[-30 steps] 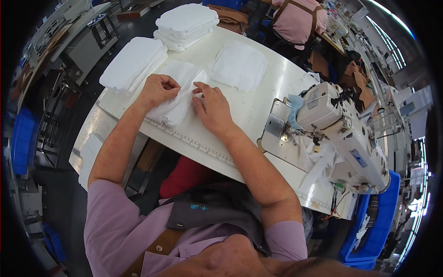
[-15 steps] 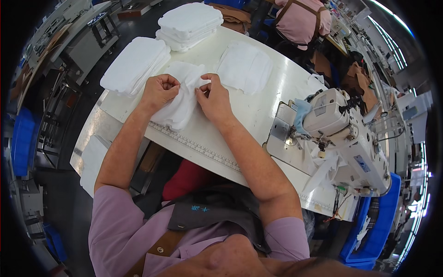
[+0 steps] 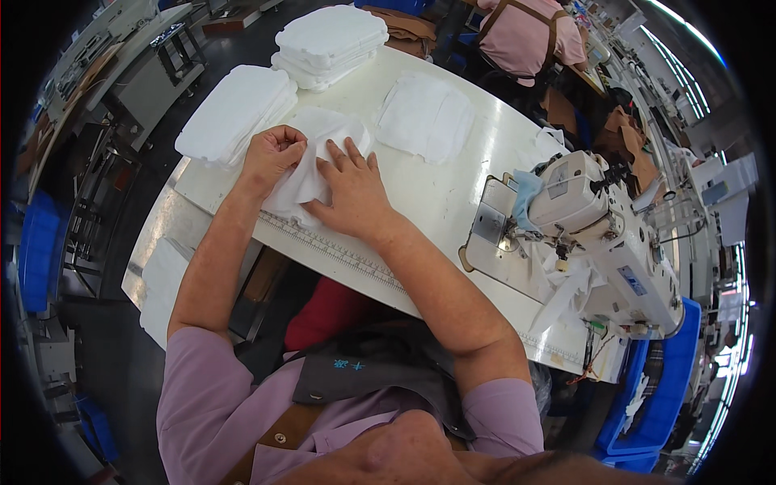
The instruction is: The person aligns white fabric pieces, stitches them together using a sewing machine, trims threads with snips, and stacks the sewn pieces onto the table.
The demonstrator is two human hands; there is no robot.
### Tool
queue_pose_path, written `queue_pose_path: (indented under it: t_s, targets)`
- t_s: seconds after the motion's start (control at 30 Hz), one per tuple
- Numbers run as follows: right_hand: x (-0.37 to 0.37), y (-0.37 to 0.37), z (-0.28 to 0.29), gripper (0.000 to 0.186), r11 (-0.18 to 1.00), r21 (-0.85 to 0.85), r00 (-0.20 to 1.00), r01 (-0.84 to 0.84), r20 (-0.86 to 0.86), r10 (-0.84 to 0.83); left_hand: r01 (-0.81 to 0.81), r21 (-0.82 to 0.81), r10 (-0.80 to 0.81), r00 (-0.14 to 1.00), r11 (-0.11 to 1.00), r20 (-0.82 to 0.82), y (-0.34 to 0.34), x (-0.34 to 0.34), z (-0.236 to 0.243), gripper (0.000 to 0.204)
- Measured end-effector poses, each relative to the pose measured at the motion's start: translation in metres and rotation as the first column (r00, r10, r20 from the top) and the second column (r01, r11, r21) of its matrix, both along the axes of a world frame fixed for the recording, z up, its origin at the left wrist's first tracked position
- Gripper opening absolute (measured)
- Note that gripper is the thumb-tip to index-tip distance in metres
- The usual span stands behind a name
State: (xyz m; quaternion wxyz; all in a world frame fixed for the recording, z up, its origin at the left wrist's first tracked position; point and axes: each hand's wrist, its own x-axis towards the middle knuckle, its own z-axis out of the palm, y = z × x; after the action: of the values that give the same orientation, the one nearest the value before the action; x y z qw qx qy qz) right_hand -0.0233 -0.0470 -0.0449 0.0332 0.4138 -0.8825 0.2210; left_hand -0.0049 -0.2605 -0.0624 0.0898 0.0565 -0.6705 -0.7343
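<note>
A white cloth piece [image 3: 330, 123] lies on the white table, a fold of it raised between my hands. My left hand [image 3: 273, 160] is closed in a pinch on the cloth's left part, the thumb and forefinger pressed together. With its fingers spread, my right hand [image 3: 354, 192] rests flat on the cloth's right side. A stack of white padded pieces [image 3: 234, 111] sits just beyond my left hand. Farther back stands a second white stack [image 3: 330, 36]. Flat on the table to the right is another white cloth piece [image 3: 426, 115].
A white sewing machine [image 3: 578, 198] stands on the table's right side, a pale blue cloth [image 3: 529, 198] hanging on it. A ruler strip [image 3: 347, 257] runs along the near table edge. Blue bins [image 3: 667, 388] are at the lower right. A co-worker in pink [image 3: 521, 36] sits beyond the table.
My right hand has gone from curled fingers to spread ones and now lies flat, slightly nearer me and to the left. My left hand keeps its pinch, moved slightly left.
</note>
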Motion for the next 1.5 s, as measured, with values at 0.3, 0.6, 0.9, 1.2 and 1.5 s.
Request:
queue_pose_path:
  t_s: [0.3, 0.6, 0.9, 1.2, 1.5]
  targets:
    - [-0.001, 0.015, 0.012, 0.071, 0.997, 0.063, 0.992, -0.032, 0.120, 0.024, -0.024, 0.476, 0.150, 0.962, 0.879, -0.230, -0.037, 0.008, 0.056, 0.026]
    - [0.018, 0.068, 0.001, 0.074, 0.999, -0.017, 0.998, -0.047, 0.027, 0.048, 0.265, 0.180, -0.215, 0.942, 0.947, -0.257, 0.068, 0.037, 0.124, 0.011]
    - [0.126, 0.288, 0.029, 0.036, 0.947, -0.131, 0.944, 0.295, -0.114, -0.310, 0.531, -0.503, -0.575, 0.814, 0.682, 0.079, 0.216, 0.069, 0.028, 0.021]
    - [0.183, 0.379, 0.026, 0.076, 0.737, -0.146, 0.722, 0.660, -0.150, -0.676, 0.132, -0.936, -0.648, 0.752, 0.325, -0.119, 0.249, 0.064, 0.025, 0.041]
    - [0.200, 0.386, 0.024, 0.072, 0.826, -0.054, 0.821, 0.561, -0.094, -0.563, 0.180, -0.922, -0.730, 0.668, 0.344, -0.141, 0.287, 0.077, 0.037, 0.047]
